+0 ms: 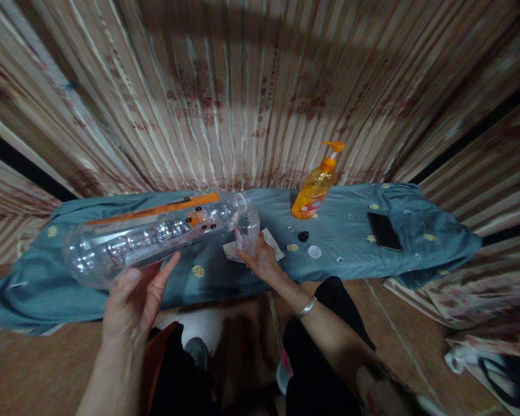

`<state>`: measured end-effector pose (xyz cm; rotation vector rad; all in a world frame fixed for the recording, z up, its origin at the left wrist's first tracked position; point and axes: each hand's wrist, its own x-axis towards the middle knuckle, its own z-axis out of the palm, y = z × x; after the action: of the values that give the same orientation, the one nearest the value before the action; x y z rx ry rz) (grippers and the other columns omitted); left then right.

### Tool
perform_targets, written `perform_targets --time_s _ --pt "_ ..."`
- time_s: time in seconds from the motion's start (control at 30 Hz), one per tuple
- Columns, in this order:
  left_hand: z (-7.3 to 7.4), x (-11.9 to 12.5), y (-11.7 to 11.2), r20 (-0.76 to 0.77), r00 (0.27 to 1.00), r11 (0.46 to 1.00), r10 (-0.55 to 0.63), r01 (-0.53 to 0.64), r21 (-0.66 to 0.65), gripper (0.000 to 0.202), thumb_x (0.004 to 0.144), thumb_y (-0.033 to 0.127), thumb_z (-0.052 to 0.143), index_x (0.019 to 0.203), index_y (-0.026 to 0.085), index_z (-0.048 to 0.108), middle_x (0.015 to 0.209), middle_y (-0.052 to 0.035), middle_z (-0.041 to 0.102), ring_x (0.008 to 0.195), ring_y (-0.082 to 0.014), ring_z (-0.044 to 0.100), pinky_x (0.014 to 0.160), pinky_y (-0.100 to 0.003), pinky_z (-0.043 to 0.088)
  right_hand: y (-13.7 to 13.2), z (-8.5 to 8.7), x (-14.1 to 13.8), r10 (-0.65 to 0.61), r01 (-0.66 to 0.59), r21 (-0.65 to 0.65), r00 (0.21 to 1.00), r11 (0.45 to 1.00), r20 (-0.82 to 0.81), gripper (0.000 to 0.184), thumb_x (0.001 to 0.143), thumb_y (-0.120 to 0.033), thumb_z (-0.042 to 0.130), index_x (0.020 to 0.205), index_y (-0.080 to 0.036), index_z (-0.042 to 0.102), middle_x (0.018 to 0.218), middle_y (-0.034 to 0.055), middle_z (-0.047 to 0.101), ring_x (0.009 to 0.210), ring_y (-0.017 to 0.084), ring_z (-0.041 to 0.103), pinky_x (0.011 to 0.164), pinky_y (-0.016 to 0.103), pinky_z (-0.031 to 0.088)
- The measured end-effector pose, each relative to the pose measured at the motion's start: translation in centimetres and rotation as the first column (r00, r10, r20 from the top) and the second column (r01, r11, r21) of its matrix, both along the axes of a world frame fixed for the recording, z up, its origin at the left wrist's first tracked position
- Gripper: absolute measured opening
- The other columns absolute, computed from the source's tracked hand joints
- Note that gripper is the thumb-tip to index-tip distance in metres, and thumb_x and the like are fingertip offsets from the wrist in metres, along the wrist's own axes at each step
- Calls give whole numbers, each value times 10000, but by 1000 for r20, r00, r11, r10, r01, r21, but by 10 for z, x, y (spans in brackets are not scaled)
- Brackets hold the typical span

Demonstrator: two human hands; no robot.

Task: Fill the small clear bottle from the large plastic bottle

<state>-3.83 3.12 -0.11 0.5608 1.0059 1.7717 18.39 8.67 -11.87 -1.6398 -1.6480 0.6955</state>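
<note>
My left hand (136,297) holds a large clear plastic bottle (151,234) from below, thumb and fingers against its underside. The bottle lies nearly level, its neck pointing right and slightly up, with orange print on its side. Its open mouth meets the top of a small clear bottle (248,228), which stands upright on a white tissue (271,238). Around the small bottle's lower part, my right hand (263,260) is closed. Whether any liquid is passing between the two bottles cannot be made out.
A pump bottle (312,195) of orange liquid stands toward the back of the cloth-covered bench (346,254). In front of it lie a black cap (303,236) and a white disc (314,251). A phone (385,231) lies at right. Curtains (251,92) hang behind.
</note>
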Motion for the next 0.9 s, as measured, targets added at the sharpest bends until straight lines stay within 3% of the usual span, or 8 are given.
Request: perform_targets --time_s 0.37,0.53,0.63,0.73,0.9 --pt "-3 -3 0 1 1000 1000 9 -9 -6 587 262 344 1024 778 257 758 796 64 770 863 -190 717 817 -329 674 1 -5 0 -4 4 42 1000 999 15 800 820 -336 768 1504 -92 432 1301 183 691 1211 378 691 1049 595 575" --pt "-6 -4 0 -5 1000 999 -8 8 32 605 290 390 1022 824 281 759 827 29 771 1156 -295 678 914 -414 650 1 -6 1 21 -22 51 1000 998 19 834 833 -356 749 1547 -127 381 1356 176 667 1261 387 663 1078 608 544" --pt "-4 -3 -1 11 1000 998 14 -14 61 634 287 448 1015 837 273 752 831 -12 765 1320 -381 579 862 -445 670 1 -5 1 16 -16 36 1000 999 4 816 837 -351 750 1536 -121 398 1359 184 659 1259 373 666 1084 552 550" --pt "-2 -1 -3 15 1000 997 25 -26 77 680 275 519 1008 842 257 741 903 -39 767 1380 -411 520 785 -408 686 0 -2 2 11 -12 43 1000 999 2 807 835 -351 748 1530 -139 397 1373 164 649 1262 354 663 1077 553 554" --pt "-1 0 -4 0 1000 995 12 -12 94 715 294 581 991 873 243 741 1038 -89 769 1438 -442 448 793 -403 678 -3 4 3 42 -42 65 999 997 12 783 828 -370 774 1502 -169 428 1417 168 636 1306 344 635 1081 513 550"
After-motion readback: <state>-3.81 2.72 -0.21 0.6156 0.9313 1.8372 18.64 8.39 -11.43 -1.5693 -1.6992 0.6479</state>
